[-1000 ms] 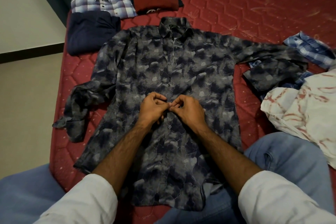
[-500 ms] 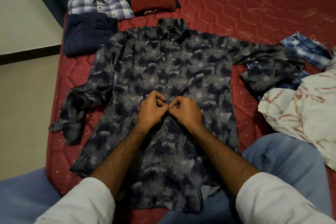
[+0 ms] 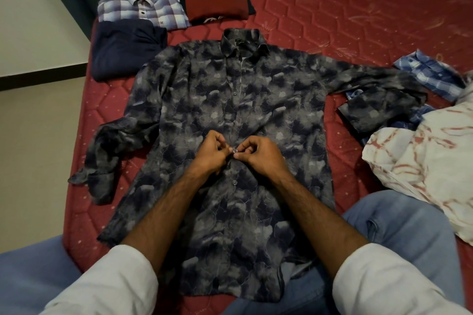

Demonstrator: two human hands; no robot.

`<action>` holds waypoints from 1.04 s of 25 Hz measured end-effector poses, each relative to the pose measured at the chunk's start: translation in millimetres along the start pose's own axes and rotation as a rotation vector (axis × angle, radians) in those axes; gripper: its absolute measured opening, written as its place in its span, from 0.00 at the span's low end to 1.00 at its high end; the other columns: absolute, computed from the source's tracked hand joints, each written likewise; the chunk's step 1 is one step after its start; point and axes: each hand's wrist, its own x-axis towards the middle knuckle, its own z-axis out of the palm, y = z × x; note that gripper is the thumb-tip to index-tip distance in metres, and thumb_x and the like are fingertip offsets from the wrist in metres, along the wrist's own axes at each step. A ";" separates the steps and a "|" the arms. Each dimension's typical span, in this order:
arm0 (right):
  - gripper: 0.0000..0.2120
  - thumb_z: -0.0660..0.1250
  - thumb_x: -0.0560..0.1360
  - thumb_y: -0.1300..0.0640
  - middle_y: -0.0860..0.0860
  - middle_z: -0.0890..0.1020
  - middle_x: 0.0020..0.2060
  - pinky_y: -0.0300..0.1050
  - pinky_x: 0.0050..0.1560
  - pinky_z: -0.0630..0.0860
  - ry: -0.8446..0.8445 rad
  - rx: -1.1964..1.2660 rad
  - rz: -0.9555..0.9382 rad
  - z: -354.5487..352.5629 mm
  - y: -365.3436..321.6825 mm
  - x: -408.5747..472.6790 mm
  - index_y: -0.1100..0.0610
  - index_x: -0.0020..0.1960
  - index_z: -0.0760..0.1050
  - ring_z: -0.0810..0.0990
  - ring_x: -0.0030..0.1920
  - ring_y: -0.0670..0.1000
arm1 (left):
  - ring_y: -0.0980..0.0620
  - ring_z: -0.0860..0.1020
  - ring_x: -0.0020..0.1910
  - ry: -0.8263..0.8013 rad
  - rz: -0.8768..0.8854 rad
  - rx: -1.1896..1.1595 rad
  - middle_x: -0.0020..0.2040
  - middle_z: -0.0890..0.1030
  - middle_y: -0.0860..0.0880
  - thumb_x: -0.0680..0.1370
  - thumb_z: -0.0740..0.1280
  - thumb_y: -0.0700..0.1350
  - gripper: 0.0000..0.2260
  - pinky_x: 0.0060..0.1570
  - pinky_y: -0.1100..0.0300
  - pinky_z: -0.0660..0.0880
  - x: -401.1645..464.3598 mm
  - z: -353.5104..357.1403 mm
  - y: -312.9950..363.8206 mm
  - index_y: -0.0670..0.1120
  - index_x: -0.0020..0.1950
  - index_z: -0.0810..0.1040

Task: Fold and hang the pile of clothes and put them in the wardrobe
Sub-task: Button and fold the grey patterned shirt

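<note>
On a red quilted mattress (image 3: 332,7) a grey floral button-up shirt (image 3: 204,100) lies flat, front up, both hands pinching its placket at mid-chest: the left hand (image 3: 211,155) grips fabric, the right hand (image 3: 261,156) apparently holds a button (image 3: 236,151).

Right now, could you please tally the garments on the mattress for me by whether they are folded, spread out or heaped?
Folded: 3 (checked shirt, red garment, navy garment)
Spread flat, being buttoned: 1 (grey patterned shirt)
Heaped, unfolded: 2 (blue checked shirt, white and red cloth)
Total: 6
</note>
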 end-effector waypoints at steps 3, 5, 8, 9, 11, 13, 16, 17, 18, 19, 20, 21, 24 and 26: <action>0.07 0.77 0.71 0.48 0.46 0.82 0.33 0.49 0.42 0.79 0.012 0.003 0.009 -1.1 -5.2 -4.3 0.48 0.43 0.80 0.79 0.34 0.43 | 0.56 0.70 0.23 -0.012 0.048 0.066 0.40 0.76 0.46 0.81 0.68 0.38 0.10 0.18 0.61 0.66 -3.9 -0.6 -0.3 0.47 0.54 0.67; 0.07 0.76 0.71 0.49 0.45 0.82 0.34 0.47 0.42 0.79 0.042 -0.074 -0.003 -0.3 -6.3 -7.5 0.47 0.44 0.78 0.80 0.36 0.43 | 0.55 0.73 0.23 -0.071 0.065 0.068 0.42 0.79 0.43 0.80 0.69 0.39 0.13 0.19 0.60 0.69 -4.7 -4.2 1.3 0.47 0.59 0.68; 0.05 0.73 0.74 0.51 0.45 0.82 0.36 0.51 0.45 0.82 -0.090 -0.149 0.002 -13.0 -14.9 -0.1 0.48 0.45 0.77 0.81 0.38 0.45 | 0.53 0.78 0.26 -0.149 0.116 0.200 0.43 0.83 0.44 0.76 0.74 0.40 0.22 0.22 0.59 0.73 -0.4 -16.7 13.7 0.52 0.63 0.67; 0.03 0.72 0.75 0.53 0.46 0.82 0.37 0.52 0.46 0.83 -0.088 -0.132 -0.006 -20.1 -19.7 7.5 0.49 0.45 0.78 0.82 0.38 0.46 | 0.54 0.80 0.29 -0.134 0.165 0.271 0.42 0.83 0.46 0.74 0.76 0.40 0.24 0.27 0.61 0.75 4.7 -21.3 19.5 0.53 0.63 0.69; 0.03 0.68 0.77 0.54 0.45 0.82 0.36 0.52 0.45 0.83 0.098 -0.144 -0.080 -32.3 -30.1 25.7 0.50 0.44 0.77 0.81 0.37 0.47 | 0.52 0.82 0.36 -0.026 0.295 0.279 0.42 0.83 0.49 0.75 0.76 0.39 0.21 0.37 0.57 0.78 21.1 -26.4 29.2 0.50 0.64 0.73; 0.06 0.69 0.76 0.49 0.46 0.81 0.38 0.51 0.43 0.81 0.208 -0.174 -0.129 -35.1 -39.2 45.7 0.51 0.45 0.75 0.82 0.39 0.50 | 0.46 0.82 0.41 0.097 0.309 0.174 0.45 0.82 0.49 0.78 0.69 0.37 0.13 0.44 0.49 0.81 40.1 -27.2 37.0 0.47 0.61 0.76; 0.28 0.67 0.73 0.32 0.54 0.83 0.50 0.51 0.49 0.80 0.127 -0.489 -0.067 -21.0 -42.6 67.1 0.55 0.57 0.75 0.83 0.50 0.58 | 0.50 0.82 0.47 0.109 0.269 0.285 0.49 0.83 0.48 0.81 0.65 0.37 0.07 0.51 0.57 0.79 61.5 -17.5 38.8 0.44 0.57 0.79; 0.33 0.65 0.73 0.29 0.56 0.82 0.53 0.52 0.50 0.80 0.124 -0.581 -0.049 -15.9 -41.3 69.6 0.57 0.61 0.74 0.82 0.53 0.59 | 0.52 0.81 0.47 0.097 0.257 0.338 0.49 0.83 0.48 0.80 0.66 0.36 0.06 0.49 0.65 0.77 64.4 -13.2 36.3 0.43 0.55 0.80; 0.34 0.64 0.74 0.29 0.57 0.82 0.54 0.52 0.51 0.78 0.138 -0.643 -0.047 -12.4 -40.3 70.8 0.57 0.63 0.73 0.82 0.54 0.60 | 0.55 0.80 0.44 0.098 0.248 0.363 0.48 0.83 0.48 0.79 0.67 0.36 0.06 0.44 0.71 0.74 66.5 -10.2 33.7 0.43 0.53 0.81; 0.32 0.65 0.75 0.32 0.57 0.82 0.56 0.52 0.51 0.78 0.156 -0.673 -0.062 -11.9 -40.0 71.7 0.58 0.64 0.72 0.82 0.55 0.61 | 0.57 0.79 0.40 0.103 0.241 0.363 0.45 0.83 0.50 0.78 0.69 0.35 0.05 0.40 0.74 0.72 68.3 -8.6 32.1 0.42 0.51 0.82; 0.27 0.67 0.76 0.37 0.57 0.82 0.56 0.51 0.51 0.78 0.164 -0.667 -0.068 -13.5 -39.6 72.4 0.57 0.63 0.73 0.82 0.55 0.61 | 0.59 0.78 0.38 0.101 0.230 0.346 0.41 0.82 0.51 0.77 0.71 0.34 0.04 0.38 0.74 0.71 70.1 -8.1 30.4 0.42 0.49 0.82; 0.22 0.69 0.76 0.41 0.57 0.82 0.54 0.50 0.50 0.78 0.166 -0.621 -0.058 -16.9 -39.4 71.7 0.57 0.61 0.75 0.82 0.54 0.60 | 0.60 0.77 0.36 0.092 0.211 0.316 0.39 0.82 0.52 0.76 0.72 0.35 0.04 0.39 0.72 0.72 72.0 -7.8 29.3 0.42 0.47 0.82; 0.11 0.71 0.74 0.51 0.55 0.84 0.41 0.50 0.44 0.79 0.118 -0.243 0.059 -29.9 -33.7 73.7 0.58 0.46 0.78 0.83 0.44 0.57 | 0.57 0.79 0.37 0.103 0.139 0.220 0.38 0.83 0.51 0.75 0.76 0.40 0.03 0.42 0.63 0.77 76.1 -7.2 29.0 0.43 0.45 0.83; 0.08 0.72 0.73 0.55 0.55 0.84 0.37 0.51 0.43 0.83 0.096 0.015 0.135 -33.7 -29.7 74.9 0.60 0.42 0.79 0.84 0.40 0.54 | 0.55 0.80 0.37 0.125 0.094 0.201 0.37 0.83 0.50 0.74 0.77 0.42 0.04 0.42 0.61 0.77 77.1 -5.6 30.7 0.45 0.46 0.83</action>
